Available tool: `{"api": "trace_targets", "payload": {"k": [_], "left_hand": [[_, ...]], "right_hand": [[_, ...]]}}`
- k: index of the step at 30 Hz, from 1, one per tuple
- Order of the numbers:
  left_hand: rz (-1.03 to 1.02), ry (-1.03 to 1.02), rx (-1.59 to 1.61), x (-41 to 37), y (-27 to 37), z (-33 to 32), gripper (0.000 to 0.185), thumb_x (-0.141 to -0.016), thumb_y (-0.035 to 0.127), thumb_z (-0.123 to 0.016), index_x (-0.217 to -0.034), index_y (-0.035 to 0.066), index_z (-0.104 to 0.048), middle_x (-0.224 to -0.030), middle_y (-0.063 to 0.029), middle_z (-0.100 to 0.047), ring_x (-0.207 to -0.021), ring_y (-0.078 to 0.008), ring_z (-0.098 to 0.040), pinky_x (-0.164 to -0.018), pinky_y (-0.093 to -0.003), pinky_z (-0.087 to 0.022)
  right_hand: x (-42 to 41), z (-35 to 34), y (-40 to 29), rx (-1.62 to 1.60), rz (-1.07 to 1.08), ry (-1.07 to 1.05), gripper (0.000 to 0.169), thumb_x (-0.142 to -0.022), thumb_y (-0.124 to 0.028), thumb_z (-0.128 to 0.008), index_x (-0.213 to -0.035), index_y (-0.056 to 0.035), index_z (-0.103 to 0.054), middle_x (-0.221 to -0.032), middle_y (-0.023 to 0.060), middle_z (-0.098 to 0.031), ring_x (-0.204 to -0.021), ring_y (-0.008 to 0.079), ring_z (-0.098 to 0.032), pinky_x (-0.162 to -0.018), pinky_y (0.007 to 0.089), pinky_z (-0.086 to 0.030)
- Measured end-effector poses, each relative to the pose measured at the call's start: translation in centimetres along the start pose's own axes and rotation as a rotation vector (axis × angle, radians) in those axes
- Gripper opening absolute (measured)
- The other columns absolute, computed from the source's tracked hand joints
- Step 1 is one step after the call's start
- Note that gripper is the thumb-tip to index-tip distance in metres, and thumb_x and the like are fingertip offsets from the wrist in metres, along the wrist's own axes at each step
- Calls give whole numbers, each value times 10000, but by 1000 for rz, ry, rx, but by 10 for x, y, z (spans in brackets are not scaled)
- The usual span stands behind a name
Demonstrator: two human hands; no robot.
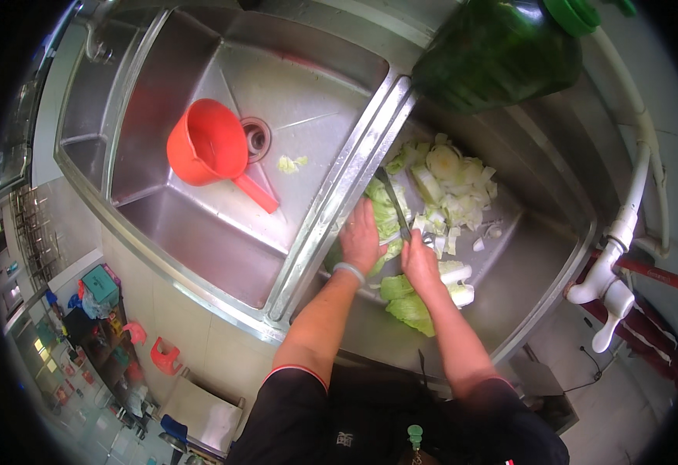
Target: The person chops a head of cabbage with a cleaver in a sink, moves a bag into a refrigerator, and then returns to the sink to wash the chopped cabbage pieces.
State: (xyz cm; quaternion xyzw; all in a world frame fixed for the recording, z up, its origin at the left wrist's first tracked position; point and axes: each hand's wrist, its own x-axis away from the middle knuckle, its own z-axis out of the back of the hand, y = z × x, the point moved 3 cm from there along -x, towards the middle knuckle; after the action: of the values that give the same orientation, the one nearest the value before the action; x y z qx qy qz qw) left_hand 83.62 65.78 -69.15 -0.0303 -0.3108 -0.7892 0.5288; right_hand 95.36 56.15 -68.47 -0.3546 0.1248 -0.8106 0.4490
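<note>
My right hand [420, 260] grips a kitchen knife [394, 200], its dark blade pointing up and left across leafy cabbage. Flat on the green cabbage leaves [378, 209], left of the blade, rests my left hand [361, 237], with a pale band at the wrist. Chopped cabbage [458, 186] lies heaped in the right basin beyond the knife. More leaves with white stalks [411, 305] lie under and beside my right wrist. What supports the cabbage beneath the knife is mostly hidden.
A red plastic dipper [208, 142] lies by the drain [256, 139] in the left basin, near cabbage scraps [291, 164]. A metal divider [339, 192] separates the basins. A large green container [502, 58] stands at the far right. A white tap [612, 282] juts beside the right rim.
</note>
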Motion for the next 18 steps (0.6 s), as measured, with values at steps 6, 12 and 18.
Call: {"api": "trace_targets", "payload": {"k": [6, 12, 18], "left_hand": [[12, -21, 78, 5, -9, 4, 1105, -509, 240, -885, -1406, 27, -275, -1437, -150, -338, -1322, -333, -333, -1017, -507, -321], [6, 10, 94, 5, -10, 6, 1091, -527, 240, -886, -1405, 27, -275, -1418, -151, -357, -1311, -347, -342, -981, -529, -365], [66, 16, 16, 8, -1, 3, 1073, -519, 234, -886, -1387, 26, -290, -1348, -152, -414, -1230, -357, -416, -955, -496, -416]], "right_hand": [[-13, -3, 4, 14, 10, 55, 241, -953, -202, -511, -1117, -44, -432, -684, 246, -618, -633, 462, -602, -584, 553, -475], [-12, 3, 12, 116, 90, 50, 218, -950, -181, -511, -1106, -51, -433, -734, 229, -632, -679, 446, -614, -613, 536, -482], [-16, 11, 7, 113, 112, 68, 222, -945, -171, -515, -1110, -39, -448, -695, 223, -618, -661, 443, -609, -603, 534, -477]]}}
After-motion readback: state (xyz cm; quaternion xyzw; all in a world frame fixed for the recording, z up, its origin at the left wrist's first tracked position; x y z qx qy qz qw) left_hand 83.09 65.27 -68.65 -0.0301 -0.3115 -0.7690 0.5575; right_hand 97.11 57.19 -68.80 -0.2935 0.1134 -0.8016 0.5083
